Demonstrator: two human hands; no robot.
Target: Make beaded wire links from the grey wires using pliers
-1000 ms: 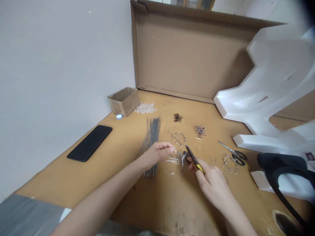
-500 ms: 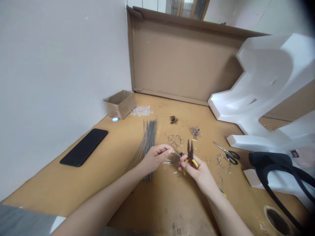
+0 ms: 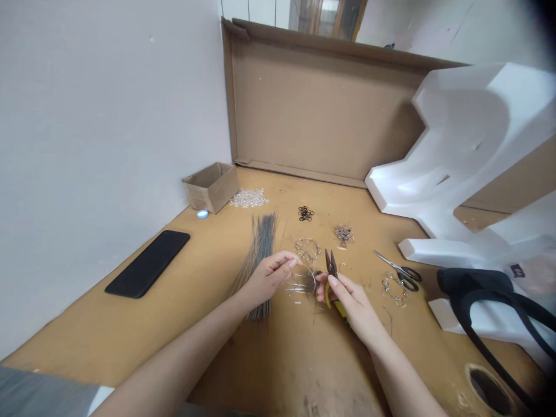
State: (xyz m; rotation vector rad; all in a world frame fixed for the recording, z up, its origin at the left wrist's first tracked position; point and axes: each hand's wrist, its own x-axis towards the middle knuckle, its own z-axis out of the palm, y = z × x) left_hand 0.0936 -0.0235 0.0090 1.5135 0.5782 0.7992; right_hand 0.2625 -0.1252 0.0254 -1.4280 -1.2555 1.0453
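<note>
The person's left hand (image 3: 271, 277) pinches a thin wire (image 3: 307, 266) between thumb and fingertips, just right of a bundle of straight wires (image 3: 263, 249) on the table (image 3: 174, 336). The right hand (image 3: 347, 289) grips yellow-handled pliers (image 3: 332, 265), their jaws slightly apart and pointing away from the person, near a wire ring (image 3: 307, 239).

Wires (image 3: 264, 233) and phone (image 3: 148, 263) (lying flat) flank a gap.
</note>
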